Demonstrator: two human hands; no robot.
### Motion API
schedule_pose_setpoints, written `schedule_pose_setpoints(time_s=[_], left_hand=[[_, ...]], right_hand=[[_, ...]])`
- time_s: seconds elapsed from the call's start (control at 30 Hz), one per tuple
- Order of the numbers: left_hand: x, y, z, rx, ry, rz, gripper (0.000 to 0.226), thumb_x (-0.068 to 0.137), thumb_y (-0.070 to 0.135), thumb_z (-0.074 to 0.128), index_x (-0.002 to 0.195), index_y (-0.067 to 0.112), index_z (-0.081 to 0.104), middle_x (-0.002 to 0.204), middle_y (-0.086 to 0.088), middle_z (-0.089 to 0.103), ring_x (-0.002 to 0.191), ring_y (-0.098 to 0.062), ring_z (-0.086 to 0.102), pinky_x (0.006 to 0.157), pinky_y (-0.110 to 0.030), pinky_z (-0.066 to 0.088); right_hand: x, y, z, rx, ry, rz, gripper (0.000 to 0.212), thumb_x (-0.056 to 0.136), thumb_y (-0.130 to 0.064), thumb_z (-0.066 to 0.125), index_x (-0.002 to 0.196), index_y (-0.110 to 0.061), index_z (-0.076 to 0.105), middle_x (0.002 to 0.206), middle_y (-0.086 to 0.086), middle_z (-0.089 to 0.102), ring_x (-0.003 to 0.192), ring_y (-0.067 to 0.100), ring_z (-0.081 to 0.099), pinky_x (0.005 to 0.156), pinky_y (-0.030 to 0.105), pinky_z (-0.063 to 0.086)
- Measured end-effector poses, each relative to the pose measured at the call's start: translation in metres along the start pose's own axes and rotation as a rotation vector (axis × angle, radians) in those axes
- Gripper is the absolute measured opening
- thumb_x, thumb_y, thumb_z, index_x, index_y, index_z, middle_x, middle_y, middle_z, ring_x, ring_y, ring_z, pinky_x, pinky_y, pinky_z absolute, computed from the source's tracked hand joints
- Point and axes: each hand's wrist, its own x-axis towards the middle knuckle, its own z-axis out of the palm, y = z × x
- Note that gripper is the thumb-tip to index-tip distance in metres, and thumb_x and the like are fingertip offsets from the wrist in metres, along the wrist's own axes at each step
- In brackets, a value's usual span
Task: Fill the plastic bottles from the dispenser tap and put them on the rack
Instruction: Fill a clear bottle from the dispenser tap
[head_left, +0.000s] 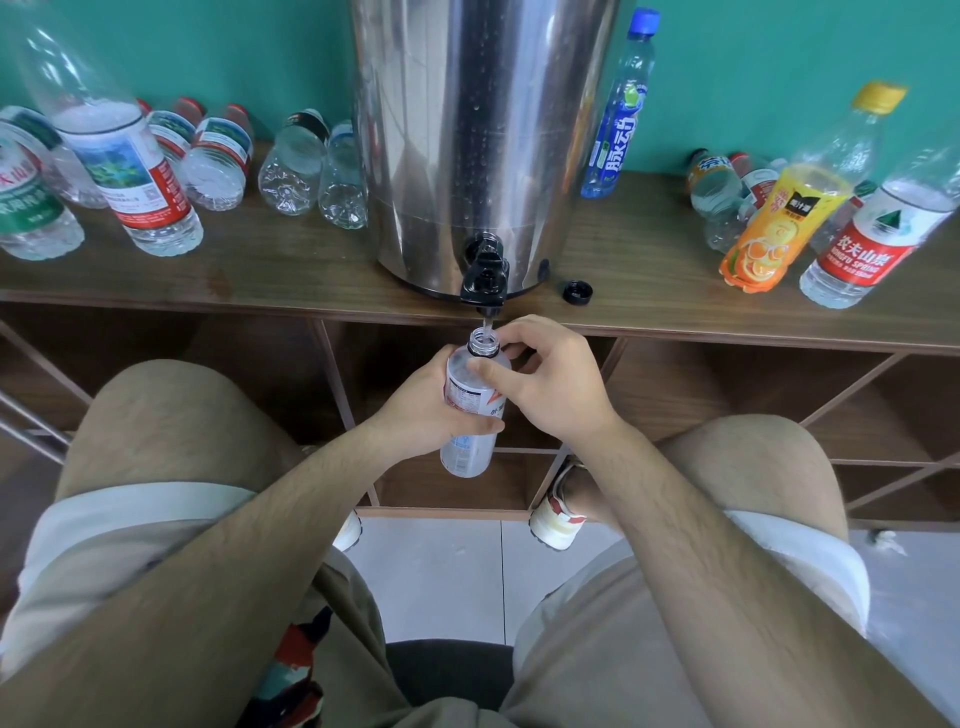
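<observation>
Head view: shows filling under way, task judged part done. Bottle (475, 410) uncapped, mouth up, just under tap (484, 278) of dispenser (467, 130), with a thin stream entering its neck; fill level not readable. Held in both hands: left hand (426, 410) with grip wrapped round labelled body, right hand (556, 384) with grip clasping shoulder, thumb across front and fingers curled beside neck. Bottle thus between the two grips, in front of worktop (291, 270) edge and above rack (337, 384) compartments, touching neither. Black cap (576, 291) on worktop just right of dispenser, probably this bottle's. Standing bottles (130, 171) at both ends of worktop apparently holding water, so likely done already. Left, as judged: complete fill, shut tap, refit cap, place on rack. Same again for lying bottles (291, 161) left of dispenser, apparently empty. No bottle seen in visible rack compartments.
</observation>
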Motion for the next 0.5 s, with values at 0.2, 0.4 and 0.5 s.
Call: schedule_pose_setpoints(time_s=[0.2, 0.4, 0.5], left_hand=[[0.0002, -0.0023, -0.0001, -0.002, -0.009, 0.01, 0.078, 0.071, 0.025, 0.095, 0.133, 0.039, 0.049, 0.117, 0.019, 0.067, 0.105, 0.011, 0.063, 0.079, -0.013, 0.047], [0.0005, -0.0044, -0.0005, -0.007, -0.02, 0.009, 0.076, 0.072, 0.022, 0.094, 0.132, 0.035, 0.05, 0.117, 0.016, 0.068, 0.105, 0.007, 0.065, 0.083, -0.016, 0.049], [0.0009, -0.0039, -0.0002, -0.007, -0.023, 0.013, 0.076, 0.073, 0.021, 0.094, 0.134, 0.034, 0.05, 0.118, 0.016, 0.068, 0.107, 0.004, 0.066, 0.084, -0.016, 0.049]], right_hand=[[-0.0002, 0.0003, 0.0004, 0.0, -0.005, 0.004, 0.023, 0.086, -0.026, 0.085, 0.104, -0.012, 0.08, 0.097, -0.004, 0.073, 0.086, 0.011, 0.065, 0.07, 0.014, 0.045], [-0.0006, 0.0001, 0.0005, -0.005, -0.006, 0.004, 0.023, 0.086, -0.025, 0.084, 0.104, -0.012, 0.08, 0.097, -0.003, 0.073, 0.086, 0.012, 0.065, 0.07, 0.018, 0.048], [-0.0006, 0.0003, -0.0002, -0.01, -0.007, 0.006, 0.023, 0.087, -0.026, 0.084, 0.105, -0.012, 0.08, 0.097, -0.002, 0.073, 0.086, 0.012, 0.065, 0.069, 0.017, 0.048]])
